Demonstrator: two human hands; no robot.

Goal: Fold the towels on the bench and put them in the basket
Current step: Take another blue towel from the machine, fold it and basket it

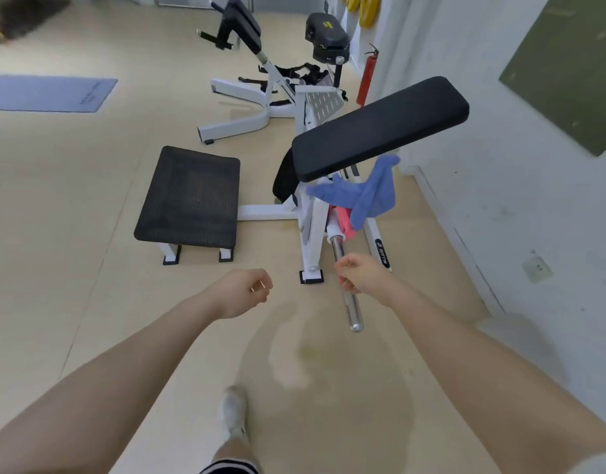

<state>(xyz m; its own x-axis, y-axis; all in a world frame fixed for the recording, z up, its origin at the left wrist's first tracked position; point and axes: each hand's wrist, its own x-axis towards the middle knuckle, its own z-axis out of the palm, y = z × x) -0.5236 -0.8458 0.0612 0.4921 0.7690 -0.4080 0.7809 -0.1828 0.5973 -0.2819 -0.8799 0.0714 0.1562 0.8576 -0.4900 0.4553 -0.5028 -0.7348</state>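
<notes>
So in the head view a blue towel is seen draped over the white frame just under the black bench pad, right of centre, with a pink towel tucked below it beside the chrome bar. Both look soft, light and floppy, so a pinch at two corners along a hanging edge is probably best; a snag on the frame or the bar end could be expected. The left hand and right hand are held out mid-frame, fingers loosely curled, nothing gripped. No basket can be made out for sure; the black mesh platform left of centre isn't obviously one. Plenty of floor is left open lower left, while the wall crowds things on the right.
</notes>
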